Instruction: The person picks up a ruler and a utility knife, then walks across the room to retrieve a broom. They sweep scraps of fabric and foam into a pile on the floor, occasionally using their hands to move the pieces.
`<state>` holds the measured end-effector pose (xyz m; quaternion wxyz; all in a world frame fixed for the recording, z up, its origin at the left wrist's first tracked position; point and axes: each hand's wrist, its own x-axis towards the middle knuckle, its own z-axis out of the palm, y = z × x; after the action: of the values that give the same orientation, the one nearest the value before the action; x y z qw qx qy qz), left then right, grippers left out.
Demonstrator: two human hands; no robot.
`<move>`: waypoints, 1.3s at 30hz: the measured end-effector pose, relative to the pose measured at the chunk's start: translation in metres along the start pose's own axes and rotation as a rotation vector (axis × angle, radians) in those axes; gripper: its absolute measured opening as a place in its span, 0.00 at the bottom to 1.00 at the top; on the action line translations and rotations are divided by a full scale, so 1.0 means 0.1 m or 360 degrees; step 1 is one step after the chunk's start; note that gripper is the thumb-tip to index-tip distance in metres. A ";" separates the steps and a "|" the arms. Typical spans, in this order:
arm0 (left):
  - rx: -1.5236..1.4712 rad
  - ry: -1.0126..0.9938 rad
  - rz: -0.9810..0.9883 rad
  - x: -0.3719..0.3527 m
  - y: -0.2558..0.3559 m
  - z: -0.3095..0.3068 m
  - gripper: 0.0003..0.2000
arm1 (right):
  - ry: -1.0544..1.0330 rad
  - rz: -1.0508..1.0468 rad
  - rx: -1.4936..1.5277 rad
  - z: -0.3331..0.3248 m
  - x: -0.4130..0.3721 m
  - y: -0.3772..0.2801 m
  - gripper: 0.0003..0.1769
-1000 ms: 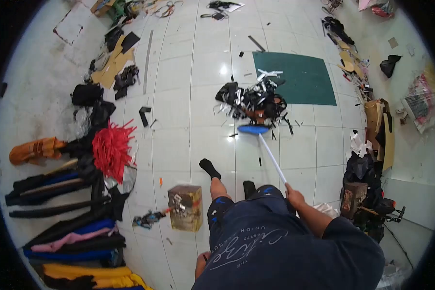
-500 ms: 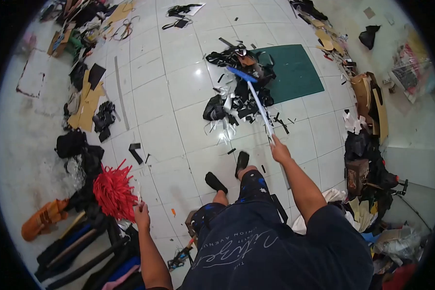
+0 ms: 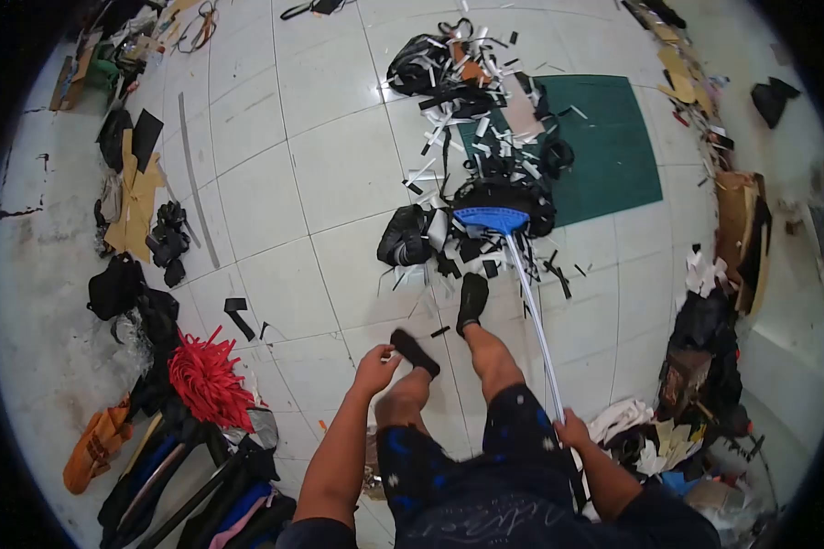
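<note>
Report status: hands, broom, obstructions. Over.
Right hand gripping broom handle. Left hand empty, free. Broom head against scrap pile at green mat edge.

The broom [image 3: 491,219] has a blue plastic head and a smooth white handle; the floor tiles [image 3: 339,174] are glossy, the green mat [image 3: 613,146] is matt

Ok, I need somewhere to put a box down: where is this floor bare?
Bare tiles lie between the metal strip and the scrap pile, and between the broom and the right-wall clutter. The green mat's near edge and the left wall are crowded.
</note>
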<state>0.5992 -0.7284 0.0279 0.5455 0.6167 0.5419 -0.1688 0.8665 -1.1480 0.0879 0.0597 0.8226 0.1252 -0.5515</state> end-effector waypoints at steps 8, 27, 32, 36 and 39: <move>0.0511 0.0162 0.0648 3.14 0.59 0.36 0.11 | -0.0118 0.0259 0.0452 0.61 0.60 0.56 0.15; 0.1165 0.0320 0.0720 4.66 0.11 0.62 0.19 | -0.0087 0.0952 0.0706 0.52 0.33 -0.06 0.13; 0.1177 -0.0038 0.0595 4.88 0.10 0.58 0.15 | -0.0072 0.0966 0.0661 0.47 0.33 -0.13 0.13; 0.1040 -0.0568 0.0500 4.95 0.12 0.44 0.11 | -0.0044 0.0955 0.0620 0.40 0.26 -0.14 0.14; 0.1059 -0.0498 0.0498 4.71 0.19 0.39 0.13 | -0.0019 0.0931 0.0584 0.31 0.21 -0.13 0.14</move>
<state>0.7982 -0.5306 -0.3527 0.4109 0.8017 0.2674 -0.3420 0.8432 -1.1394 0.0575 0.0670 0.8174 -0.2177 -0.5292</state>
